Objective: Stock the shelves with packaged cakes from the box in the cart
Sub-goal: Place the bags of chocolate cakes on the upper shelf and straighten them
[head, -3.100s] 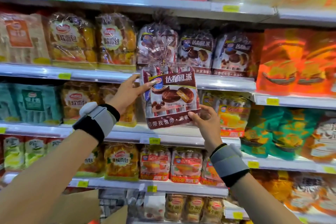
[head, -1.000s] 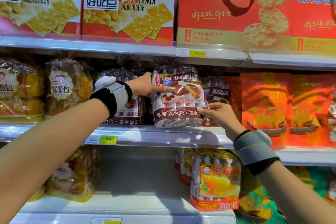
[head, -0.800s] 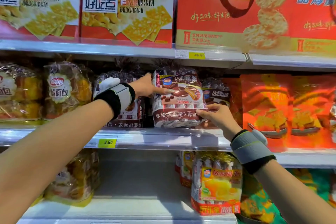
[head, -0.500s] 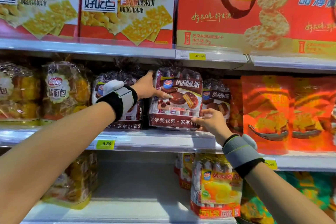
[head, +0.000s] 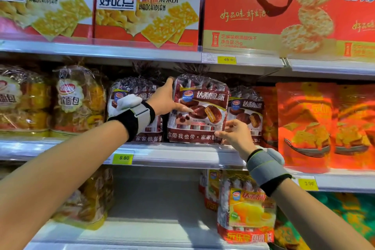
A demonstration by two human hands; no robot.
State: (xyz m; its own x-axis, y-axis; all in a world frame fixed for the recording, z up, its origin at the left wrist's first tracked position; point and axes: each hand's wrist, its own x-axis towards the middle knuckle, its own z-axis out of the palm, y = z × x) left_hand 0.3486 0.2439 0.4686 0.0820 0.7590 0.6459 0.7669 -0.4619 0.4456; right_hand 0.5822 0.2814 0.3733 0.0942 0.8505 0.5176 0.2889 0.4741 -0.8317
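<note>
The brown cake bag (head: 199,109) stands upright at the shelf (head: 172,151) edge, gripped by the left hand (head: 164,99) and pinched by the right hand (head: 236,134); released early, it could tip forward.

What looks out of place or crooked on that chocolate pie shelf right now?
Nothing stands out. The chocolate pie bag stands upright on the shelf, flanked by two matching bags, with the left hand and right hand on its sides.
</note>
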